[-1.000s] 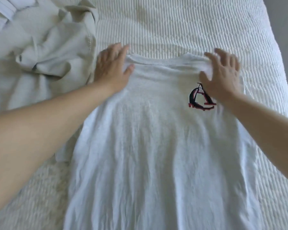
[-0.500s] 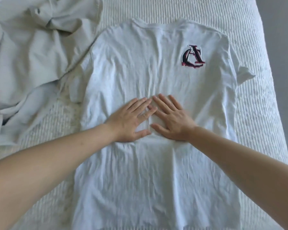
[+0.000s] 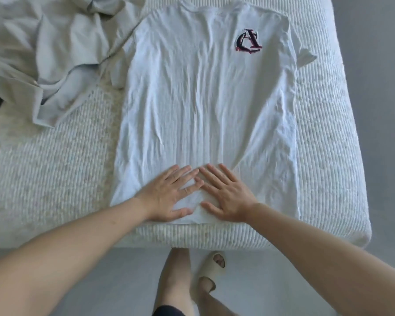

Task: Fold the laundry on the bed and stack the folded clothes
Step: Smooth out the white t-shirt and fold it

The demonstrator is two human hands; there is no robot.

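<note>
Having slid down to the t-shirt hem, left hand and right hand press flat, fingers spread.

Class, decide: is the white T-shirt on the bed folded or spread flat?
Spread flat. The white T-shirt lies full length, collar, logo and right sleeve showing, no fold made.

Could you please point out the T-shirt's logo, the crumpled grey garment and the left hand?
logo [image 3: 249, 41], head view, centre of the emblem.
grey garment [image 3: 55, 49], head view, middle of the crumpled fabric.
left hand [image 3: 169, 195], head view, back of the hand.
</note>
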